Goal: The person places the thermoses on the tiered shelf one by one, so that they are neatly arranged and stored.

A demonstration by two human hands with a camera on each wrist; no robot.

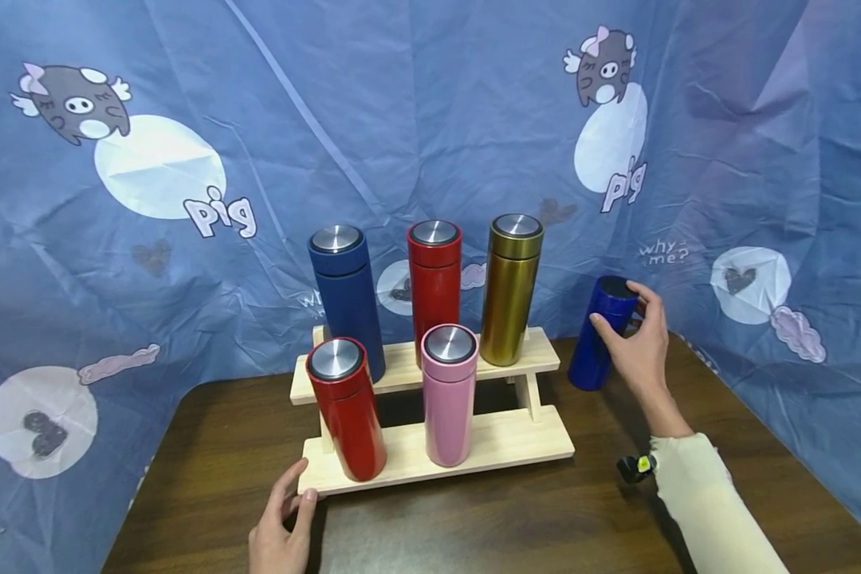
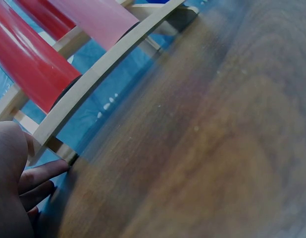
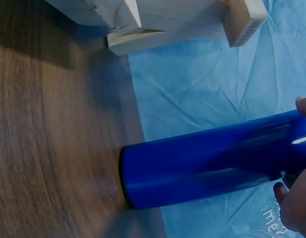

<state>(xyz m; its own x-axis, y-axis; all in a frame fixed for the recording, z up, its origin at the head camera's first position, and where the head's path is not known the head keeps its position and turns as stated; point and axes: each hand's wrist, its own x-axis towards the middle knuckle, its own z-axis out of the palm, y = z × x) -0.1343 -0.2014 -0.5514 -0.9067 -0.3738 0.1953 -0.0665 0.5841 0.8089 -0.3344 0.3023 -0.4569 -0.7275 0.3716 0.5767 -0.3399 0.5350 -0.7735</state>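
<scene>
At the right of the head view, my right hand [image 1: 646,347] grips a glossy blue thermos flask [image 1: 592,355] near its dark top, thumb on the near side and fingers behind. The flask's base is at the brown table; the right wrist view shows its lower body [image 3: 202,163] lying across the picture. My left hand [image 1: 281,526] holds the front left corner of a two-step wooden stand [image 1: 502,438] between thumb and fingers. On its lower step stand a red flask [image 1: 347,422] and a pink flask [image 1: 450,414]. The upper step carries a dark blue flask [image 1: 347,303], another red flask [image 1: 435,287] and a gold flask [image 1: 511,303].
The brown wooden table [image 1: 473,526] extends in front of the stand and to both sides. A blue curtain [image 1: 416,104] with pig prints hangs right behind it. A small black object with a yellow mark [image 1: 634,468] sits by my right wrist.
</scene>
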